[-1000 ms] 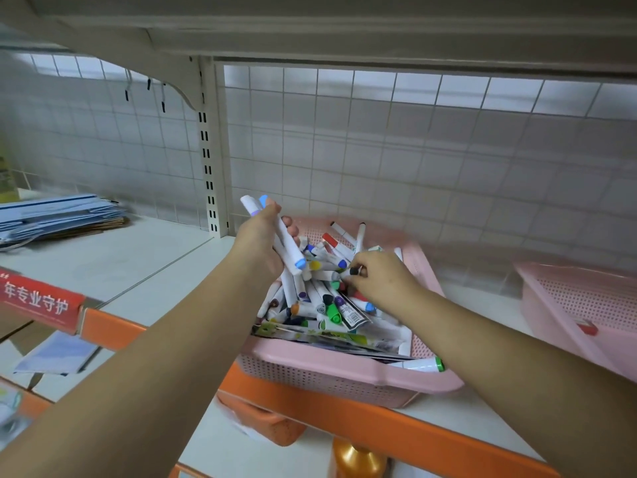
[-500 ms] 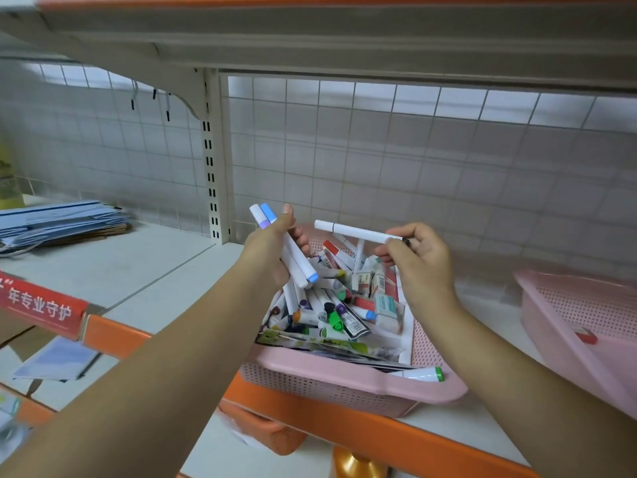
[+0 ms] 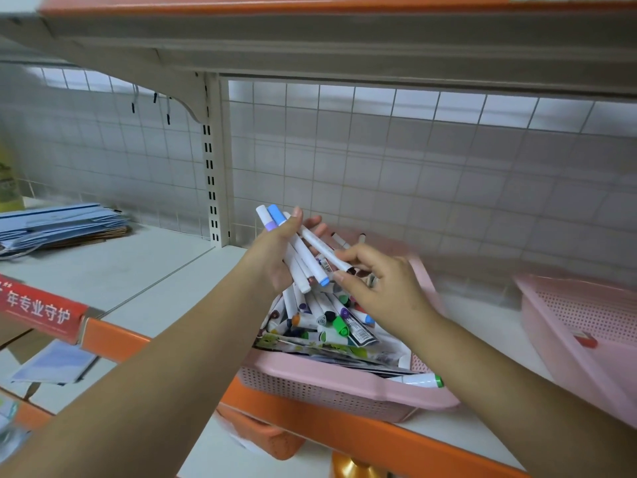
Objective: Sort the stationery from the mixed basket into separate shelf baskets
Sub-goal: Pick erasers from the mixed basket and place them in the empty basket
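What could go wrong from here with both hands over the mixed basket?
1. The left hand grips several markers; adding the white marker pinched by the right hand may loosen the bundle and spill some.
2. The green-capped marker lies at the mixed basket's front rim; a nudge could send it off.

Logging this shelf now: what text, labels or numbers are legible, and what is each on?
"年专业守护" in white on the red shelf-edge strip, left; its start is cut off.
Too small to read: the barcode label on a marker in the pink basket.
Too blurred: the printed wrapper at the basket's front.
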{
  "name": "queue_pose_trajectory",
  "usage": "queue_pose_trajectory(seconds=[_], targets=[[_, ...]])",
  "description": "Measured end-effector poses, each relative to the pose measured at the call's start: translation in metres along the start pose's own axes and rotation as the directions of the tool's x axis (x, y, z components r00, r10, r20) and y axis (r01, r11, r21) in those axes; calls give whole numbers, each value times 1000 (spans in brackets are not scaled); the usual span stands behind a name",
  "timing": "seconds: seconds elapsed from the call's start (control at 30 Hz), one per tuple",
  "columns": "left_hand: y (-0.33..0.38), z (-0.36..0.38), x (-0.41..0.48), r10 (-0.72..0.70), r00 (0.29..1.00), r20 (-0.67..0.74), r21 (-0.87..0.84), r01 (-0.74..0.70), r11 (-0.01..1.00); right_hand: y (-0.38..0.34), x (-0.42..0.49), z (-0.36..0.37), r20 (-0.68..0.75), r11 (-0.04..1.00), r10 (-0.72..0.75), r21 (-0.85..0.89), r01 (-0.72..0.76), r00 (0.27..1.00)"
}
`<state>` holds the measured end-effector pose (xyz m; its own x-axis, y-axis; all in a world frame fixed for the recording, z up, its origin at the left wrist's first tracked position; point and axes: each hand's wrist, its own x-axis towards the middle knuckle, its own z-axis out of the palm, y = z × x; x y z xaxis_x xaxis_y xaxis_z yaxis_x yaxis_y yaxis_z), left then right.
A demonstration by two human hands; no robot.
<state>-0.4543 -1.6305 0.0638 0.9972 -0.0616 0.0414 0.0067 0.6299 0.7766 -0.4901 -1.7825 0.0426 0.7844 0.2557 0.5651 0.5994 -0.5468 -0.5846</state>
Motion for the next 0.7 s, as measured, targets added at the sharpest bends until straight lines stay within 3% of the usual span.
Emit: queue_pose_trajectory(seconds=[0.43, 0.7], targets=[[1, 2, -5, -12, 993, 121, 17, 10, 1000, -2, 0, -2, -3, 994, 32, -109, -32, 999], [-4, 0, -1, 59, 996, 67, 213, -72, 974, 0, 2, 1, 186, 941, 47, -338, 19, 981]])
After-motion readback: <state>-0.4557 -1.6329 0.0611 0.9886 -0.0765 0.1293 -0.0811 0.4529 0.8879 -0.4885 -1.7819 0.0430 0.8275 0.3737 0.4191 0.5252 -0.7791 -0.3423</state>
